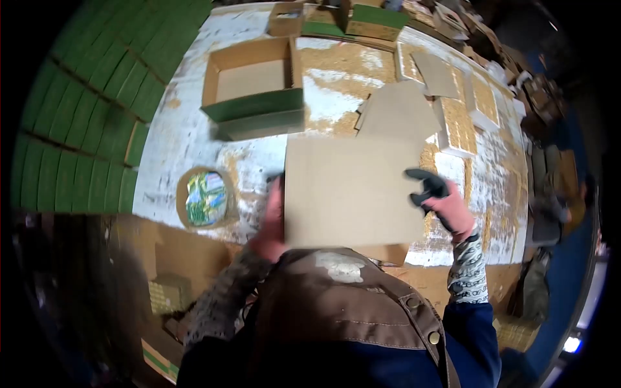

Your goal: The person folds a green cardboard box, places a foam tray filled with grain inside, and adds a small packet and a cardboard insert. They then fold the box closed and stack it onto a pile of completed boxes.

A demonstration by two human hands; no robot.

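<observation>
In front of my apron is a plain brown cardboard panel (352,191), its flat face turned up and slightly blurred. My left hand (270,220), in a pink and black glove, grips its left edge, with the fingers partly hidden. Off the right edge, my right hand (443,200) is open, its black-tipped thumb and fingers apart and curved toward the panel. Loose cardboard sheets (400,111) lie just beyond. To the left stands a round tub (182,200) holding green and yellow printed packets (207,199).
An open green-sided cardboard box (259,111) stands on the worn white table (168,145). Green boxes (77,123) are stacked high at the left. White blocks with tan tops (458,126) line the right. More cartons (375,22) sit at the far edge.
</observation>
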